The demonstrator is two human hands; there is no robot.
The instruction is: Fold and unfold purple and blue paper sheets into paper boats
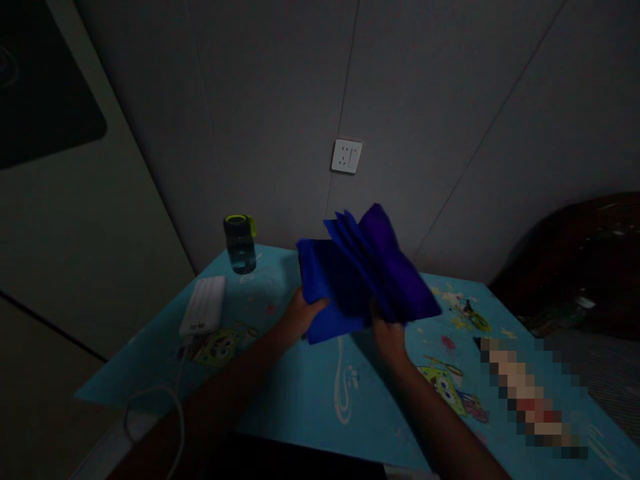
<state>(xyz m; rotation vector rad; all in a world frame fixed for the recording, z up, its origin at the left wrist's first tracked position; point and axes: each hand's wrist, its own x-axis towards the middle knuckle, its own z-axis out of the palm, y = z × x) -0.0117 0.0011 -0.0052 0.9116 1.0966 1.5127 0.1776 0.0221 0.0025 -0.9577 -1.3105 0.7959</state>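
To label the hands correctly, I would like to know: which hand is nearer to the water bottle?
Left. The left hand grips the blue sheets to the right of the water bottle; the right hand is farther right, at the sheets' lower edge.

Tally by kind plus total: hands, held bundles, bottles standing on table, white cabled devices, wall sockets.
Hands (left hand, right hand): 2
Held blue-purple bundle: 1
Bottle standing on table: 1
White cabled device: 1
Wall socket: 1
Total: 6
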